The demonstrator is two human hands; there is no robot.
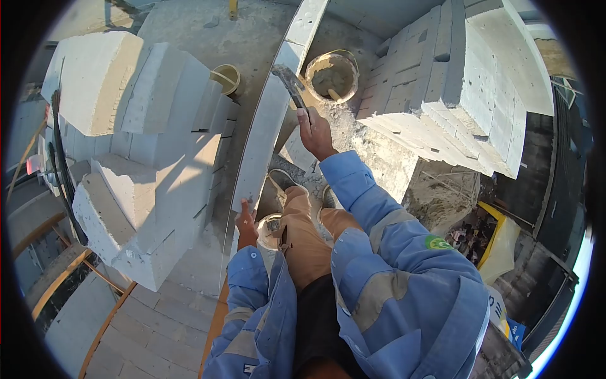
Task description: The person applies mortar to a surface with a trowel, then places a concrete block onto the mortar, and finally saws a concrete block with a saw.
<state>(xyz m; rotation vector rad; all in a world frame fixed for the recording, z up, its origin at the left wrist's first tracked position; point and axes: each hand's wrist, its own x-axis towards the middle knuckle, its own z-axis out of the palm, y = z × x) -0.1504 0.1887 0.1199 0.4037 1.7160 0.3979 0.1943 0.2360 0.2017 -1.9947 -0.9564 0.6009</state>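
Note:
My right hand (pixel 314 132) is wrapped round the dark handle of a hammer (pixel 289 79). The hammer's head lies over the top of a long, narrow row of pale blocks (pixel 268 117). Lower down, my left hand (pixel 245 226) is at the same row's edge, a finger stretched out along its top face and the other fingers partly hidden. A thin string (pixel 228 243) runs beside the row near this hand. Below the hammer, a flat piece of block (pixel 297 150) leans by the wall, close to my feet.
A mortar-caked bucket (pixel 310 81) stands right of the row, a second bucket (pixel 235 81) left. Another container (pixel 270 226) sits by my foot. Stacked pale blocks rise on the left (pixel 167 95) and right (pixel 442 76). A yellow-edged bag (pixel 499 243) lies at right.

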